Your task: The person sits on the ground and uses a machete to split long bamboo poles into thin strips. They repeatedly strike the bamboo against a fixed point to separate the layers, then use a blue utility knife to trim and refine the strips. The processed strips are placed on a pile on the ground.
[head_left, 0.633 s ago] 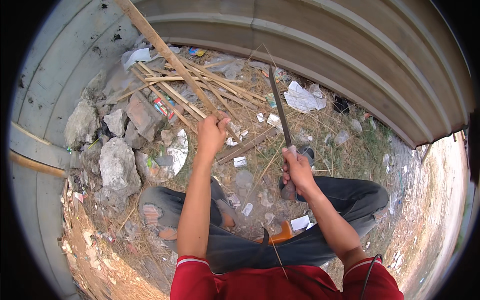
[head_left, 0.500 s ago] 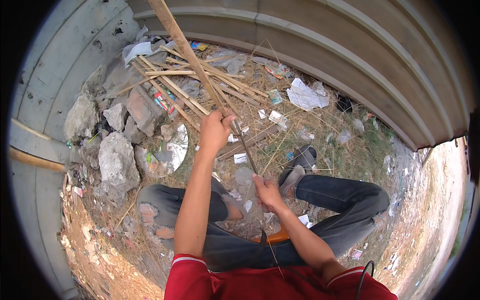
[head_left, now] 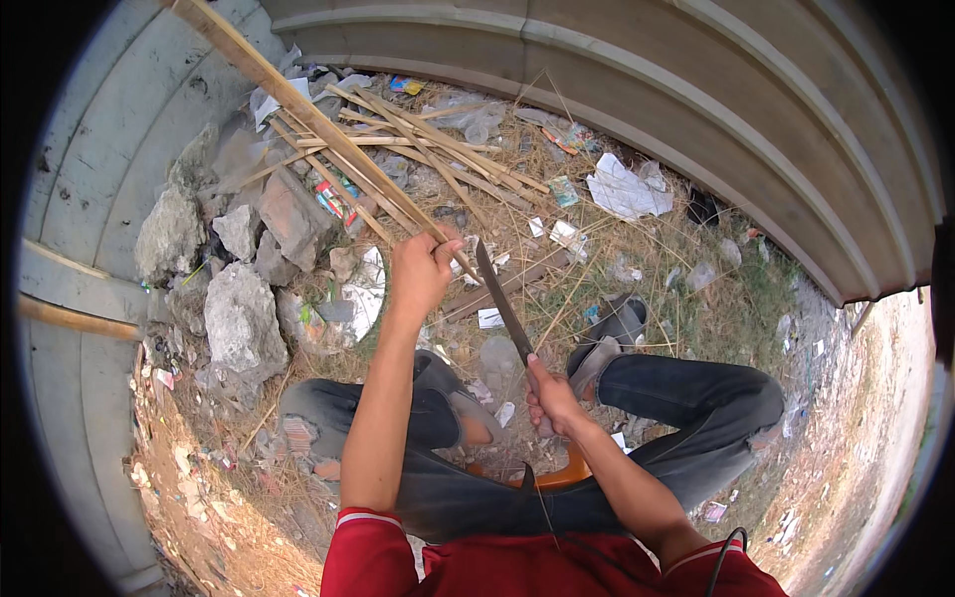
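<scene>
My left hand (head_left: 422, 276) is closed around the near part of a long bamboo strip (head_left: 288, 97), which slants up to the far left. A short end of the strip sticks out past my fingers. In my right hand (head_left: 555, 400) is the handle of a large knife with a long dark blade (head_left: 507, 310). The blade points away from me, its flat side showing. Its tip lies close to the strip's near end; whether they touch I cannot tell. Beyond my left hand, a loose pile of split bamboo strips (head_left: 453, 149) rests on the ground.
Broken concrete lumps (head_left: 242, 320) lie at the left, before a grey metal wall (head_left: 109, 149). A ribbed metal sheet (head_left: 696, 90) closes off the far side. Paper scraps (head_left: 629, 187) and dry grass litter the ground. Something orange and curved (head_left: 569, 468) lies between my bent legs (head_left: 686, 398).
The bamboo strip's far end has swung left. My right hand has shifted slightly right and nearer me, and the knife has turned from edge-on to show its flat side.
</scene>
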